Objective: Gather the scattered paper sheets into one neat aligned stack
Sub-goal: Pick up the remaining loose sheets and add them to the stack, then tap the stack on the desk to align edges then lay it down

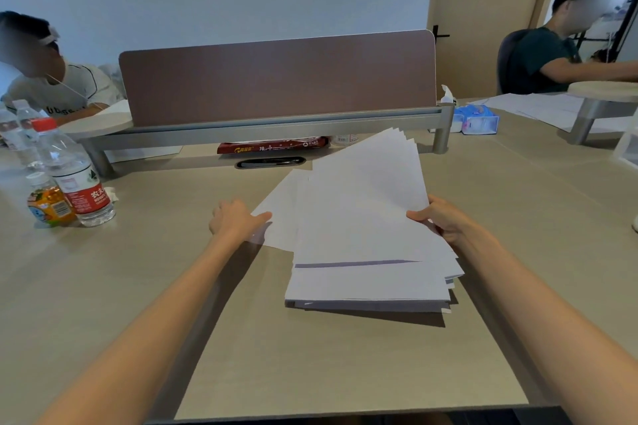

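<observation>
Head view shows most of the work already done: the paper sheets (pixel 362 228) sit together in one pile on the tabletop (pixel 155 286), roughly midway between the near edge and the divider screen (pixel 276 79) at the far edge, a little toward the right side. The pile is gathered but not aligned. Its far ends fan out toward the far right, with several corners stepped one behind another, and the near edges are staggered in layers. One sheet sticks out to the left of the rest. The left hand (pixel 234 217) lies on the tabletop at the pile's left side, fingers held together and pointing right, their tips on the corner of that protruding sheet. The right hand (pixel 442 221) grips the pile's right edge, thumb on top and fingers curled beneath, so that this side appears slightly lifted. No other loose sheets lie in front of the person; the papers near the far right corner seem to belong to another seat. What remains, as I judge it, is drawing in the left sheet, closing the fan, and squaring the edges. Water bottles (pixel 76 176) stand well apart at the left edge.
</observation>
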`<state>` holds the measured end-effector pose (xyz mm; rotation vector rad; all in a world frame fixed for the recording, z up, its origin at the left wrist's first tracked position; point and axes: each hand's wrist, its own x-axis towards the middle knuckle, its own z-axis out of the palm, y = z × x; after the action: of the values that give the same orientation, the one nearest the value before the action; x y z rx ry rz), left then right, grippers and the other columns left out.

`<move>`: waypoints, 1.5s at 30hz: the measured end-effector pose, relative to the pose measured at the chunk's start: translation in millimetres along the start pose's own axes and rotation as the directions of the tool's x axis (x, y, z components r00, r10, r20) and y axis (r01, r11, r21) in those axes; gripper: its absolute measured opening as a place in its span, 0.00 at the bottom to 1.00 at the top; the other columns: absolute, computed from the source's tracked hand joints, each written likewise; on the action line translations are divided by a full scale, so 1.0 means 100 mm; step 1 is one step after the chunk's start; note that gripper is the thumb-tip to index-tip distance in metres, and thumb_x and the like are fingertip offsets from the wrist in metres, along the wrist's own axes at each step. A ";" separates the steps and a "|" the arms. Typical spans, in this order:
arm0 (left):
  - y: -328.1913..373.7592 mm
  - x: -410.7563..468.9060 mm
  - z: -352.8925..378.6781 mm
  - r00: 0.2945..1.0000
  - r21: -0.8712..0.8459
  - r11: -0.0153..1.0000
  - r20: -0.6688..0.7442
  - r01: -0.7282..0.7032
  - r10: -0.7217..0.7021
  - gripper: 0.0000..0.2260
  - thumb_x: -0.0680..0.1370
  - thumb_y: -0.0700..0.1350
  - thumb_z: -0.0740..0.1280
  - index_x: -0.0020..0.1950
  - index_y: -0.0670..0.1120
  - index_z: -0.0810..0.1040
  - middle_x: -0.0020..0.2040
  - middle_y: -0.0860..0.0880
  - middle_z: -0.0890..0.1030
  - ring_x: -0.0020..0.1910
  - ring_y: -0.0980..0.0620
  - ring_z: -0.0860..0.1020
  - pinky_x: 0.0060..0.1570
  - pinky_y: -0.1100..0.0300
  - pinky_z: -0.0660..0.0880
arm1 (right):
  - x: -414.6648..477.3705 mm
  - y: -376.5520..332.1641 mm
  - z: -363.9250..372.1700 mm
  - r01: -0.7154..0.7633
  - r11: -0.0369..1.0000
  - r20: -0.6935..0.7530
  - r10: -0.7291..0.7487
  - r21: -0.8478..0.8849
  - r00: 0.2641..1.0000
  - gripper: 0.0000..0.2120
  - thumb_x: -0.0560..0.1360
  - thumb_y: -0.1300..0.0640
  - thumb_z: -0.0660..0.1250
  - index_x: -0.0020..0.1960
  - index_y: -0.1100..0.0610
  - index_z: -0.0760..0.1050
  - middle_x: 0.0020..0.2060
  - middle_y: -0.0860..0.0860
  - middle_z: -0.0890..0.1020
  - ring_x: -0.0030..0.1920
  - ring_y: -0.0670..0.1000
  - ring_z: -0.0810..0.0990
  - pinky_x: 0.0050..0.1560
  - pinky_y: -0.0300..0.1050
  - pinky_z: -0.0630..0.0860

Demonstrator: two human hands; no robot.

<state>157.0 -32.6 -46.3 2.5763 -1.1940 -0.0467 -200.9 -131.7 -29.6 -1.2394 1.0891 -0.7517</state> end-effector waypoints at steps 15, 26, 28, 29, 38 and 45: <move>0.27 0.19 -0.20 0.966 -0.388 0.918 0.257 0.075 0.030 0.09 0.77 0.46 0.68 0.51 0.41 0.74 0.55 0.42 0.79 0.50 0.44 0.76 0.50 0.55 0.74 | -0.05 0.03 0.17 0.034 0.997 -0.145 -0.044 -0.076 0.988 0.15 0.75 0.75 0.58 0.55 0.61 0.73 0.37 0.52 0.78 0.34 0.48 0.74 0.25 0.30 0.71; 0.30 -0.10 -0.90 0.733 -0.087 0.907 -0.623 -0.411 0.273 0.02 0.80 0.40 0.63 0.48 0.42 0.74 0.36 0.46 0.75 0.34 0.45 0.72 0.34 0.56 0.67 | 0.03 0.09 0.21 0.047 0.970 -0.232 -0.104 -0.240 0.967 0.08 0.73 0.71 0.58 0.45 0.62 0.72 0.33 0.56 0.74 0.31 0.54 0.71 0.31 0.42 0.65; 0.27 -0.13 -1.10 0.701 -0.162 0.889 -0.680 -0.429 0.214 0.02 0.79 0.40 0.64 0.48 0.41 0.75 0.37 0.47 0.75 0.35 0.47 0.73 0.35 0.56 0.69 | 0.03 0.10 0.21 0.060 0.961 -0.240 -0.128 -0.271 0.962 0.08 0.72 0.71 0.58 0.46 0.62 0.73 0.35 0.56 0.76 0.34 0.53 0.73 0.33 0.42 0.67; 0.26 -0.15 -1.19 0.696 -0.214 0.871 -0.694 -0.442 0.183 0.02 0.79 0.40 0.65 0.48 0.42 0.75 0.38 0.47 0.76 0.36 0.47 0.75 0.35 0.56 0.71 | 0.02 0.10 0.22 0.066 0.958 -0.241 -0.137 -0.281 0.961 0.08 0.72 0.70 0.58 0.46 0.62 0.73 0.36 0.55 0.77 0.35 0.53 0.73 0.33 0.42 0.67; 0.25 -0.39 -1.14 0.901 -0.598 0.751 -0.434 -0.279 -0.011 0.05 0.74 0.42 0.69 0.46 0.41 0.76 0.43 0.46 0.77 0.41 0.47 0.74 0.36 0.59 0.67 | -0.01 0.09 0.22 0.049 0.910 -0.265 -0.171 -0.411 0.949 0.03 0.70 0.67 0.63 0.38 0.61 0.72 0.34 0.55 0.76 0.35 0.54 0.74 0.32 0.42 0.66; 0.38 -0.80 -0.26 1.000 -0.711 0.704 0.001 -0.005 0.008 0.06 0.76 0.41 0.68 0.51 0.40 0.78 0.47 0.44 0.80 0.41 0.48 0.76 0.30 0.62 0.69 | 0.00 0.09 0.14 -0.002 0.838 -0.305 -0.196 -0.545 0.932 0.02 0.68 0.65 0.62 0.38 0.63 0.73 0.35 0.57 0.77 0.37 0.57 0.74 0.34 0.44 0.66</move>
<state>80.9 11.1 -18.3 1.8719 -0.9282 -0.4292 -189.0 -125.5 -38.7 -1.6902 1.6171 -0.7913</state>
